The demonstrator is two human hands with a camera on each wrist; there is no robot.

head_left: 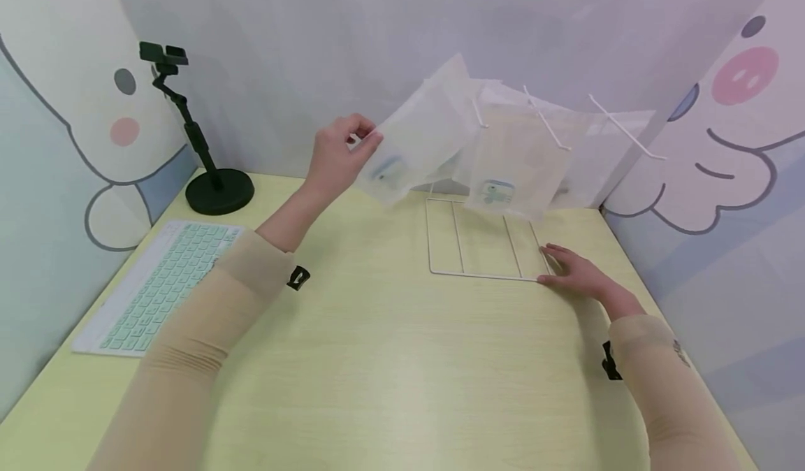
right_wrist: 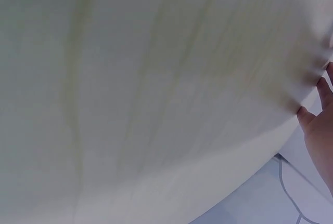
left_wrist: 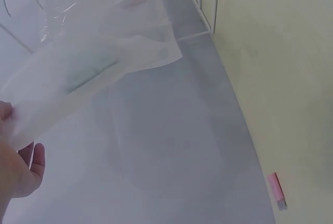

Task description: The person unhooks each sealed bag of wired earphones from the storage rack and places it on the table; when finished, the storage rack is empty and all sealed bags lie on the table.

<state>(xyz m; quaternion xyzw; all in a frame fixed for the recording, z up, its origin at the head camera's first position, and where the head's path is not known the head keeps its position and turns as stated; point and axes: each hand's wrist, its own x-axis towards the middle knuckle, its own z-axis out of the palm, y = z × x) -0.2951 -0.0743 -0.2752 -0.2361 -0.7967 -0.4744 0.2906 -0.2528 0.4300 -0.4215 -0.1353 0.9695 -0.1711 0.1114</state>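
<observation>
Left hand [head_left: 339,153]: fingers pinch frosted plastic bag [head_left: 428,125] | right hand [head_left: 578,275]: fingers parted, touching wire rack [head_left: 484,276]

"What is the table [head_left: 402,359] like?"
"It's pale yellow, with faint wood lines. A soft white shine [head_left: 409,408] sits on its front part."
"What's behind the table?"
"The back wall [head_left: 302,52]. It's plain and pale grey, and a bit pinkish toward the table's right side."
"And left of the table?"
"The left wall [head_left: 38,177], white and light blue. It has a big cartoon face with a grey eye [head_left: 125,81] and a pink cheek [head_left: 124,131]."
"And right of it?"
"The right wall [head_left: 723,282]. Its cartoon has a pink oval [head_left: 745,87] with two pale spots, and curvy grey lines. Lower down, the wall is pale blue."
</observation>
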